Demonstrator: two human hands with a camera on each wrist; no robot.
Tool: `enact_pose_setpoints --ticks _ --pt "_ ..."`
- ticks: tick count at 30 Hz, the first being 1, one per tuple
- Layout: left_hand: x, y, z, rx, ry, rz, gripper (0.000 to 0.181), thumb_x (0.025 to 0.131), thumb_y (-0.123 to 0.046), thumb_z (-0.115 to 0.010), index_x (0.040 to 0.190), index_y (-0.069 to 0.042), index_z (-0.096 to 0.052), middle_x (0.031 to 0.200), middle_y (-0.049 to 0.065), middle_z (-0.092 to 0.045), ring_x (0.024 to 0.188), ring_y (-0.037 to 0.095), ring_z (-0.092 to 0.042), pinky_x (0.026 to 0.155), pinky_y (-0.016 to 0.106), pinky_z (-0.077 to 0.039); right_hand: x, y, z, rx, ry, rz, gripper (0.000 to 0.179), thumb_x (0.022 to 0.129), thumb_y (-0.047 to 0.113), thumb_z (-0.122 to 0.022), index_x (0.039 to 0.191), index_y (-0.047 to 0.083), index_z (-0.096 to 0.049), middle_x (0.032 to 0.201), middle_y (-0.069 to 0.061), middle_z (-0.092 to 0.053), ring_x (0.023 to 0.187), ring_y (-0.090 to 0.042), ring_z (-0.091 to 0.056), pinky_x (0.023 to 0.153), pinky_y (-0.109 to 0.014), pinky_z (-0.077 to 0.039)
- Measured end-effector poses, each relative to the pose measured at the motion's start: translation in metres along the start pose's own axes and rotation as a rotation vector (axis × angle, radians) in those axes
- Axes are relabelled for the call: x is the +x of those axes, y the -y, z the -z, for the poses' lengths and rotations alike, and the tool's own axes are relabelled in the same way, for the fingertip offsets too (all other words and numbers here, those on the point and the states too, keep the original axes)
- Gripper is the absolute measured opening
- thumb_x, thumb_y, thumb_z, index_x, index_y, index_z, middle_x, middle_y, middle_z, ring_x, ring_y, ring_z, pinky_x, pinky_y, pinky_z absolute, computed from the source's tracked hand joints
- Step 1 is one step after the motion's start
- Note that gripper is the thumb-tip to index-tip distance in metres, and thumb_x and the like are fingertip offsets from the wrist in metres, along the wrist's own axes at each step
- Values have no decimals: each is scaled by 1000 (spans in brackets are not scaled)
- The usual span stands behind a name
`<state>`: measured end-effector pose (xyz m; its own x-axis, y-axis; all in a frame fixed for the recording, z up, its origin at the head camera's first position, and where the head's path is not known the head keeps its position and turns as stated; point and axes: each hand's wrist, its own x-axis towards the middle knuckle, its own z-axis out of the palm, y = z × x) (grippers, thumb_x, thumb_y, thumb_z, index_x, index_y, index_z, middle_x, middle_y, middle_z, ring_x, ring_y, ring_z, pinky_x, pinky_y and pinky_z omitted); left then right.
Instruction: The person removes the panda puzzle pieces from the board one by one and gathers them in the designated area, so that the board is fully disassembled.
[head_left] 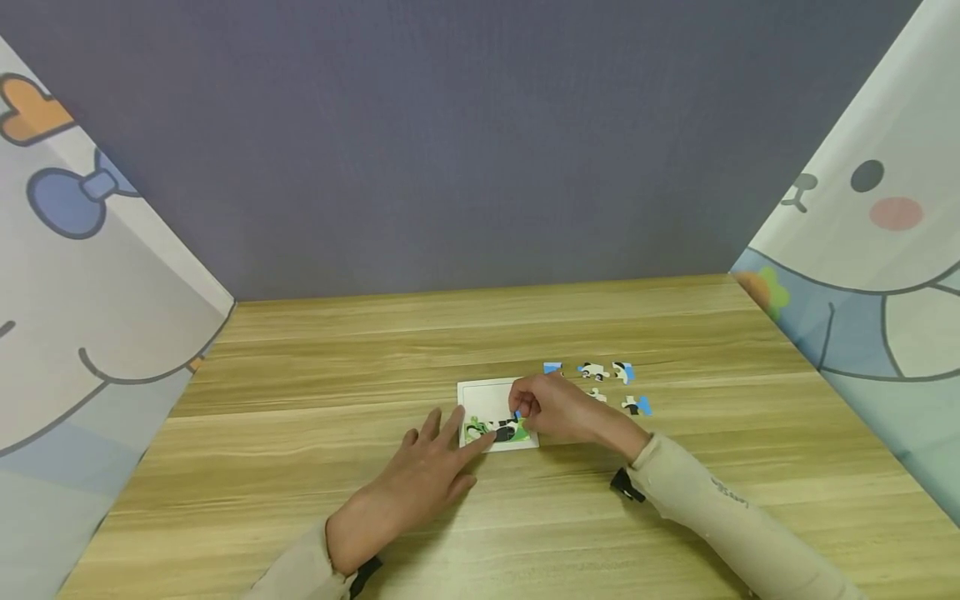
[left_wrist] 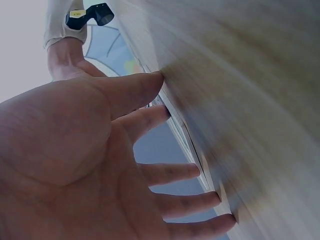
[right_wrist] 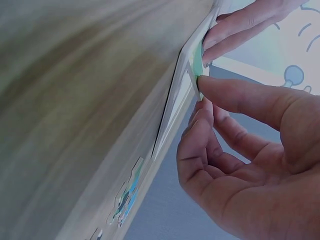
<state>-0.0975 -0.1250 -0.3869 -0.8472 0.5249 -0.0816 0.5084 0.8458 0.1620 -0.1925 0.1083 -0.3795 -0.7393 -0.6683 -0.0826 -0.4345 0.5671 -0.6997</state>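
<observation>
A white puzzle tray [head_left: 480,384] lies on the wooden table, with joined panda-picture pieces [head_left: 504,431] along its near side. My left hand [head_left: 426,473] has its fingers spread; the index fingertip rests on the joined pieces, and other fingertips are at the tray's left edge. In the left wrist view, the left palm [left_wrist: 75,145] faces the camera and holds nothing. Over the right part of the tray, my right hand [head_left: 562,408] pinches a puzzle piece [right_wrist: 200,94] between thumb and fingers. A bit of blue shows on it in the head view; the fingers hide most of it.
Several loose puzzle pieces lie right of the tray, among them a blue-edged piece [head_left: 552,367], a panda-face piece [head_left: 593,372] and a blue, black and white piece [head_left: 637,406]. A grey wall [head_left: 480,150] stands behind the table [head_left: 322,350]. Cartoon-printed curtains [head_left: 97,275] flank it.
</observation>
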Motion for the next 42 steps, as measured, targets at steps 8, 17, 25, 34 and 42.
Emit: enact_pose_setpoints --ticks 8,17,25,34,42 --pt "1 0 1 7 -3 -10 53 101 -35 -58 151 -29 -43 154 25 -35 134 54 -38 94 63 -45 -3 -3 5 -32 24 15 25 84 -9 -64 94 13 -66 78 1 -63 70 -10 -54 65 -24 -45" --pt "1 -1 0 1 2 -7 52 102 -35 -57 151 -30 -43 154 24 -34 135 54 -37 95 63 -44 -8 -9 6 57 3 43 20 88 -6 -63 98 11 -67 78 -2 -65 67 -11 -55 65 -24 -46" --pt "0 -1 1 -3 4 -4 53 102 -35 -58 152 -30 -42 155 25 -34 135 54 -37 96 64 -44 -21 -14 13 116 -46 67 19 88 -6 -64 96 11 -68 77 -5 -66 64 -12 -55 63 -24 -45" --pt "-1 -1 2 -32 6 -2 53 102 -34 -57 153 -30 -41 155 25 -33 136 55 -35 98 65 -42 -40 -18 24 101 -70 54 21 87 -5 -65 98 12 -69 77 0 -65 67 -11 -57 62 -24 -46" --pt "-1 0 1 -27 -23 -18 52 102 -33 -58 151 -29 -43 154 26 -35 135 56 -37 96 65 -43 -58 -25 37 110 -116 63 23 86 -8 -64 95 13 -69 79 0 -62 71 -12 -59 62 -24 -47"
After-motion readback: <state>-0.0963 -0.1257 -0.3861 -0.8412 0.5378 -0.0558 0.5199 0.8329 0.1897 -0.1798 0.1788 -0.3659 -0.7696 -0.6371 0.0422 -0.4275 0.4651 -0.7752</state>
